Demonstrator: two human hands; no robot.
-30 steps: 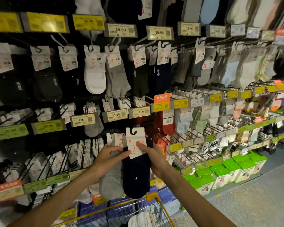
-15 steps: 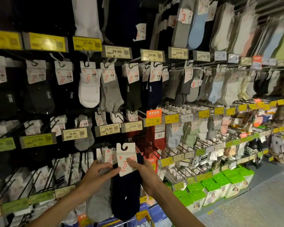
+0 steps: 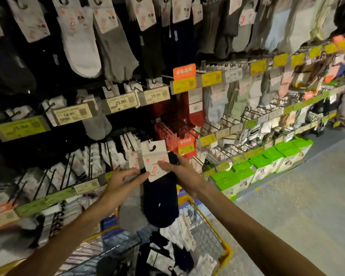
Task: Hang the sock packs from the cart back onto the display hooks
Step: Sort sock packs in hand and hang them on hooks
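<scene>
Navy knit sock pack [image 3: 161,198], white card header with hook cutout, held above wire cart [image 3: 217,236] before display hooks [image 3: 167,132]; left hand [image 3: 124,181] and right hand [image 3: 179,172] pinch header edges.

A dim shop aisle: a tall dark display wall [image 3: 48,62] crossed by rows of yellow price tags [image 3: 211,78], green boxes [image 3: 267,162] stacked along its foot, beside a pale grey speckled floor [image 3: 297,196]
</scene>
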